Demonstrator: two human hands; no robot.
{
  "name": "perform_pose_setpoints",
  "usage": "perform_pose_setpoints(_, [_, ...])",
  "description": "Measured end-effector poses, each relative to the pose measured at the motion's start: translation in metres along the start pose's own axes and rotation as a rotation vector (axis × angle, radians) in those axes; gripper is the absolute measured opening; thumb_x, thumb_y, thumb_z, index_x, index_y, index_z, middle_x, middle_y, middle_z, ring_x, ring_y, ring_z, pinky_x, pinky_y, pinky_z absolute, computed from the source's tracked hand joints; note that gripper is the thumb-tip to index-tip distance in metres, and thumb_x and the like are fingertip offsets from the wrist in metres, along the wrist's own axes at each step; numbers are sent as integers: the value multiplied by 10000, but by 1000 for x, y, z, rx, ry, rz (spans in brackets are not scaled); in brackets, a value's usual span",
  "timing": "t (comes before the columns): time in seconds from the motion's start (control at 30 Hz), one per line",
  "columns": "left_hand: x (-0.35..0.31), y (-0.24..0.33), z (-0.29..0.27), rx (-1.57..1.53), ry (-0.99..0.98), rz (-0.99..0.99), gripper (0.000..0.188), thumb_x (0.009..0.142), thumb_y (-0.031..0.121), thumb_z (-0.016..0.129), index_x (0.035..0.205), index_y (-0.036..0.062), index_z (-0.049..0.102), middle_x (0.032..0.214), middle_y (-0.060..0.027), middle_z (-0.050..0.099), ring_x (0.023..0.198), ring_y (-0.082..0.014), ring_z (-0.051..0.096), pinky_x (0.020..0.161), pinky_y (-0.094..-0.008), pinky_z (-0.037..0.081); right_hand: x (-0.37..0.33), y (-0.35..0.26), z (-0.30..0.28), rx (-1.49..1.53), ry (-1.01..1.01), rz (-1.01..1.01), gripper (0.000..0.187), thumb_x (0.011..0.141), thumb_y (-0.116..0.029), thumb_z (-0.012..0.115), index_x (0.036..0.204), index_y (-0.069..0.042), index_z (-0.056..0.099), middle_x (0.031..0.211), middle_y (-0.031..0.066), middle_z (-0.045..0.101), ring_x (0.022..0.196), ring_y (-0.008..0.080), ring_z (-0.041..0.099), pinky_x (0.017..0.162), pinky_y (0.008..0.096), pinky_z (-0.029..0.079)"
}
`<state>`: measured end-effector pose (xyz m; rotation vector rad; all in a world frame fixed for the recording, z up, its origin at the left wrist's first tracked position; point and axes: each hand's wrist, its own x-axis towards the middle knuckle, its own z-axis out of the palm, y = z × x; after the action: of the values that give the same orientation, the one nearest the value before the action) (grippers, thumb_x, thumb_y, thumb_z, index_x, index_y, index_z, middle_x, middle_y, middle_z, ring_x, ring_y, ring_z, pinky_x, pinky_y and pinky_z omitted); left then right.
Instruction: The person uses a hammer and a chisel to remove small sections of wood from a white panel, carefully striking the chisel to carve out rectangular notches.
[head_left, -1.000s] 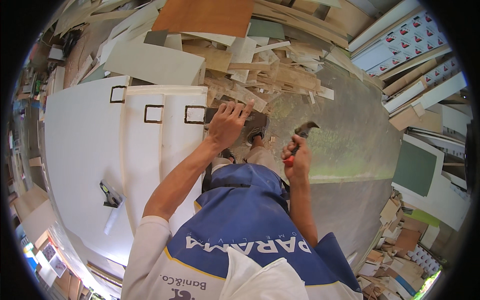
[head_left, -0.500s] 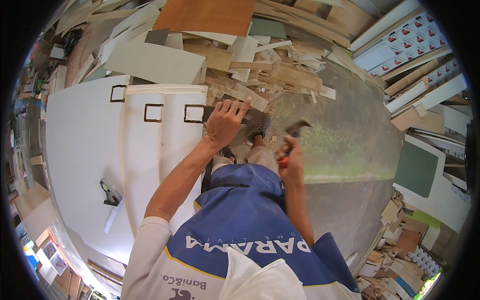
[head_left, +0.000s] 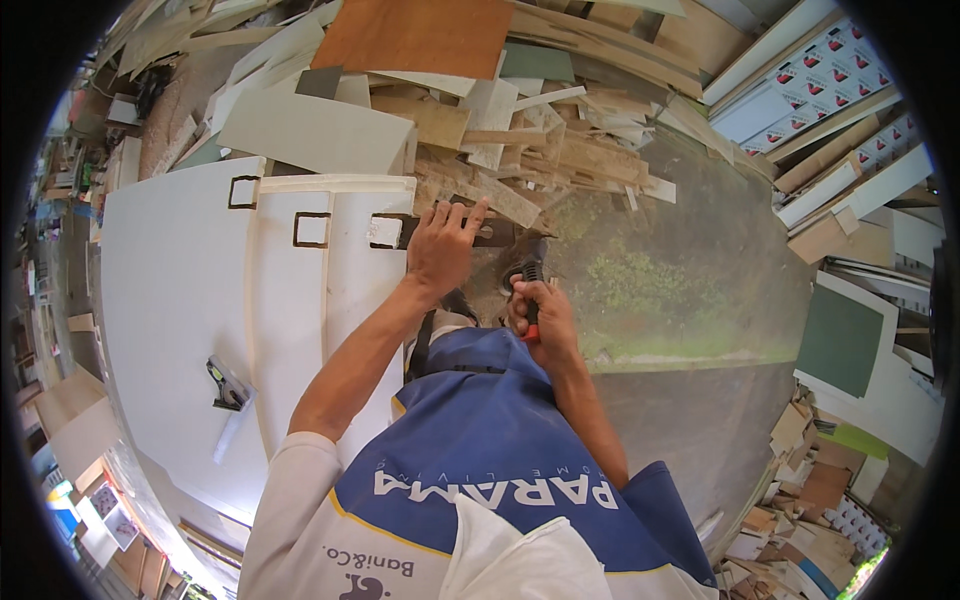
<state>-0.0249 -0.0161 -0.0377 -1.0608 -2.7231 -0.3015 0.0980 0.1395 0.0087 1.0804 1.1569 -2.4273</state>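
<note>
My left hand (head_left: 441, 250) rests over a dark flat bar (head_left: 494, 234) at the right end of the stacked white panels, its fingers curled over the bar and one finger stretched out. The bar's left end meets a dark-edged white rectangle (head_left: 385, 231) in the nearest panel. In my right hand (head_left: 543, 318) is a hammer (head_left: 533, 272) with a black and red grip, held closed in the fingers. The hammer's head is near the bar's right end, hard to make out against the dark shoe. The white panels (head_left: 290, 290) lie stepped, one over another.
A staple gun (head_left: 229, 385) lies on the widest panel at left. Offcuts of wood and board (head_left: 560, 155) are heaped beyond my hands. More boards lean at the right around a green panel (head_left: 835, 335). Grey floor (head_left: 700, 240) stretches between.
My right hand has swung the hammer left and down, toward the dark bar under my left hand. My left hand has stayed nearly in place on the bar.
</note>
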Motion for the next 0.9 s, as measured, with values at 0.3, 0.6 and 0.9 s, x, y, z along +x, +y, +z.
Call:
perform_pose_setpoints(0.3, [23,46,-11,-51,117,225,440,806,136,616,1219,-15,636,977,-102,657,1010,-246,618,918,-344,470,32,-7,-31,17,271,-373,343,869,-308,801,964,-52,593,829,45,646,667,126,601,562,259,502])
perform_pose_setpoints(0.6, [11,51,-58,-462,127,185,555,782,286,762,1231,-9,622,1148,-134,569,1138,-308,508,1021,-422,366,32,13,-71,209,99,-391,289,871,29,725,1063,-61,529,930,117,668,879,265,718,783,392,603])
perform_pose_setpoints(0.9, [-43,-22,-33,-160,232,-619,661,805,353,780,1291,-39,563,1153,-193,533,1132,-377,484,971,-494,407,41,7,-100,406,262,-422,217,876,27,718,989,-63,556,906,105,680,854,248,709,823,375,576])
